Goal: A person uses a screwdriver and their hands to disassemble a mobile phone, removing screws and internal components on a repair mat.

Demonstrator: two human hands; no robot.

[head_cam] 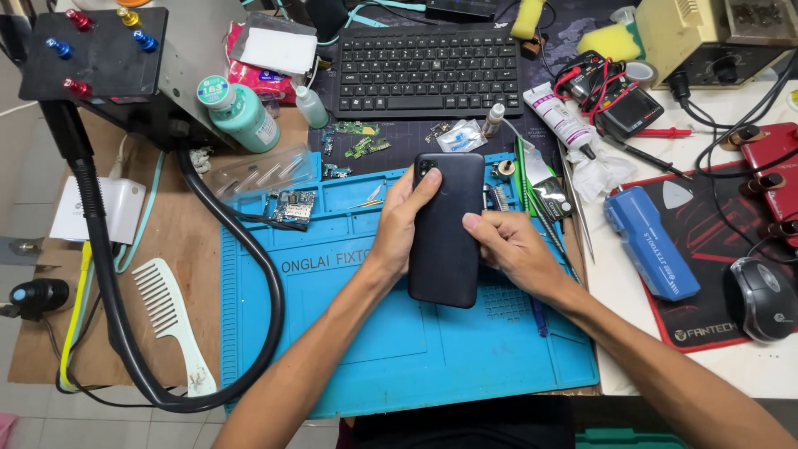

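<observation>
A black phone [446, 229] is held back-side up in both hands above a blue work mat [399, 349] on a crowded repair bench. The left hand [401, 218] is wrapped around the phone's left edge, its fingers pressed across the upper back near the camera; the right hand [509, 244] is closed on the right edge, thumb laid on the back cover.

Packages and labels are gathered mostly along the far side. A mint-green bottle [243, 113] with a round white label on its cap lies tilted by the black station [108, 62], beside a pink packet [264, 79] with a white slip on top. A white tube [561, 116] with purple print lies diagonally right of the black keyboard [428, 71], and a small clear dropper bottle [312, 107] stands at the keyboard's left corner. A blue rectangular tool [648, 243] with a printed side rests on the red-and-black pad [706, 249], near a black mouse [762, 298].

The mat's near half is left bare under the forearms, giving the most open room; its near edge reaches the bench edge. The left edge is hemmed by a thick black hose [249, 274] curving around it, with a white comb [170, 320] just outside the loop.

A clear plastic tray [262, 170] lies at the mat's far left corner; its contents cannot be made out. A small circuit board [293, 206] sits in one of the mat's shallow compartments, and green board pieces [362, 137] lie beyond.
</observation>
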